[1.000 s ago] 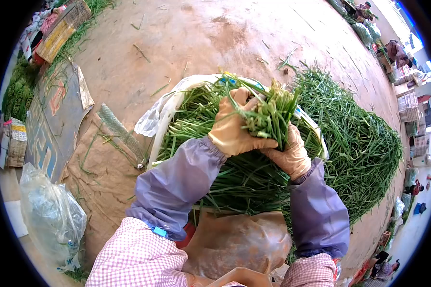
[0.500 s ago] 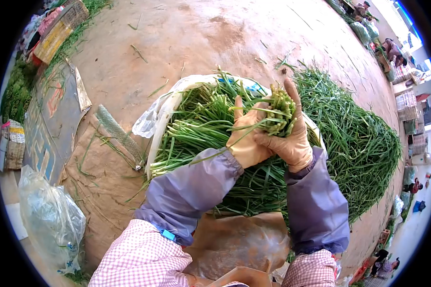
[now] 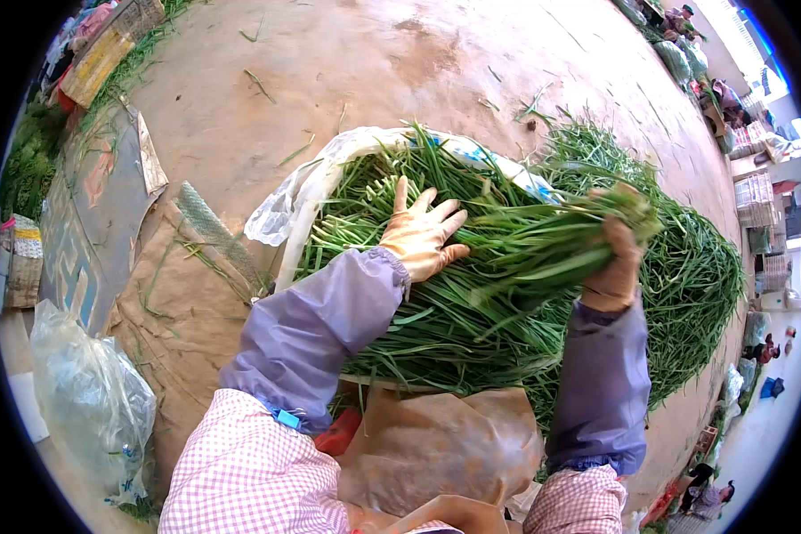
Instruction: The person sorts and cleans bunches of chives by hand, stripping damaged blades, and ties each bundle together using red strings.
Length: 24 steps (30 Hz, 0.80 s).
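Within the white plastic sack (image 3: pixel 271 219), loose chive-like greens (image 3: pixel 356 227) lie under the left hand (image 3: pixel 424 235), spread and grasping nothing. Rightward, above them, the held bunch (image 3: pixel 543 258) looks light, limp-leaved, easily bruised; its firmer stem end, where the right hand (image 3: pixel 616 267) clasps it, seems the best hold.

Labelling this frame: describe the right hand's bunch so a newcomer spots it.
Find the white plastic edging the green stalks mid-picture. Toward its right side, the gloved right hand holds the bunch. Unlike the loose greens beyond, it is gathered in one hand, pale ends right, leaves pointing left.
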{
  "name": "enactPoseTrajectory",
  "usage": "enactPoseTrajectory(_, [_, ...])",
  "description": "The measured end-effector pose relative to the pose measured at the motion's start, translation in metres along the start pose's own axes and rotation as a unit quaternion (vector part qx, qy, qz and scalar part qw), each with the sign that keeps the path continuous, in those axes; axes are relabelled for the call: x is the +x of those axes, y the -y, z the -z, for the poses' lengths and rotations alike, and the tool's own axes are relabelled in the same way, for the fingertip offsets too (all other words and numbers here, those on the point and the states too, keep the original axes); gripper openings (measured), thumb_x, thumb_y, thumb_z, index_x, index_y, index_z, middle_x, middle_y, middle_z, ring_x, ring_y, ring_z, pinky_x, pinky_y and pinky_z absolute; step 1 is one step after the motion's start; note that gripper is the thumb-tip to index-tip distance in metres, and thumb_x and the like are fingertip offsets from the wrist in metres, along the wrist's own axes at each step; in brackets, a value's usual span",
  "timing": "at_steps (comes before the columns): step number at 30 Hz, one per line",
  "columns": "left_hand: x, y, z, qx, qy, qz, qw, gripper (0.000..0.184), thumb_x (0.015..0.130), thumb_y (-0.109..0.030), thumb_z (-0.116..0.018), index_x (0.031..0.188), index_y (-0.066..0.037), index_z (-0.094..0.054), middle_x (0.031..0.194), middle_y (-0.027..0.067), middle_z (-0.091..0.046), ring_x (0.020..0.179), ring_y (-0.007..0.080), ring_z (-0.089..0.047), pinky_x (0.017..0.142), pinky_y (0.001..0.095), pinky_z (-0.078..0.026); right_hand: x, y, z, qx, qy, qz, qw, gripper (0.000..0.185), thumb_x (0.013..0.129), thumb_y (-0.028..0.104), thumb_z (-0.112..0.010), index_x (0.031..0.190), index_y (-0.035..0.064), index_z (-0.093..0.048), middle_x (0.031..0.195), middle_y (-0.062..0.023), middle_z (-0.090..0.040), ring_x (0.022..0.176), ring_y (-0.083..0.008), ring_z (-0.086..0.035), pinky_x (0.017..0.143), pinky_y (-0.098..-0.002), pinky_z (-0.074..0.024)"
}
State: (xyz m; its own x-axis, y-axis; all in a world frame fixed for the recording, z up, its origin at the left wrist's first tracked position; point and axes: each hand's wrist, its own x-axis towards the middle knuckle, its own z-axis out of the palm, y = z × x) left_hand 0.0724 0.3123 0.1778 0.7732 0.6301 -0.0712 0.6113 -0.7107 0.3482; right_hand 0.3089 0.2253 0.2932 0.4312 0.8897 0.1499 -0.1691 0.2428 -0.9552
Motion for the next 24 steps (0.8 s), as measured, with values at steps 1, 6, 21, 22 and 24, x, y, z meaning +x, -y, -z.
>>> enactPoseTrajectory(1, [0.000,0.000,-0.004,0.006,0.002,0.004,1.000,0.065,0.095,-0.056,-0.041,0.146,-0.016,-0.040,0.151,0.0096,-0.038,0.142,0.0351,-0.027,0.113,0.0634,0.004,0.000,0.005,0.022,0.044,0.015,0.030,0.998,0.052,0.081,0.018,-0.070,0.129,0.0090,-0.051,0.110,-0.0121,-0.066,0.093,-0.0263,-0.066,0.081,-0.0443,-0.0576])
enactPoseTrajectory(6, [0.005,-0.003,-0.003,0.001,0.011,0.019,1.000,0.057,0.097,-0.048,-0.043,0.145,-0.018,-0.041,0.154,0.0054,-0.033,0.144,0.0318,-0.022,0.114,0.0620,0.003,-0.039,0.076,0.101,0.117,-0.037,0.077,0.989,0.051,0.091,0.022,-0.058,0.136,0.0049,-0.043,0.119,-0.0163,-0.061,0.111,-0.0299,-0.058,0.098,-0.0490,-0.0482])
enactPoseTrajectory(21, [-0.005,-0.027,0.061,-0.260,-0.022,0.106,0.959,0.054,0.088,-0.034,-0.069,0.133,-0.008,-0.055,0.133,0.0166,-0.057,0.127,0.0311,-0.051,0.112,0.0401,-0.033,-0.226,0.254,0.235,0.106,-0.131,0.214,0.962,0.043,0.090,0.028,-0.061,0.120,-0.0024,-0.056,0.112,-0.0176,-0.064,0.102,-0.0306,-0.063,0.089,-0.0469,-0.0525])
enactPoseTrajectory(22, [-0.012,-0.046,0.078,-0.298,-0.061,0.025,0.952,0.052,0.088,-0.029,-0.069,0.133,-0.007,-0.054,0.129,0.0177,-0.059,0.121,0.0281,-0.056,0.105,0.0355,-0.043,-0.239,0.261,0.238,0.099,-0.112,0.224,0.963,0.042,0.090,0.027,-0.061,0.120,-0.0020,-0.056,0.113,-0.0174,-0.064,0.104,-0.0307,-0.062,0.091,-0.0474,-0.0517])
enactPoseTrajectory(24, [-0.021,-0.103,0.130,-0.254,-0.094,-0.084,0.959,0.058,0.086,-0.035,-0.068,0.133,-0.003,-0.054,0.130,0.0165,-0.059,0.124,0.0266,-0.054,0.107,0.0371,-0.041,-0.257,0.260,0.257,0.124,-0.059,0.228,0.964,0.045,0.091,0.028,-0.060,0.125,0.0000,-0.051,0.121,-0.0164,-0.059,0.114,-0.0296,-0.056,0.100,-0.0495,-0.0456])
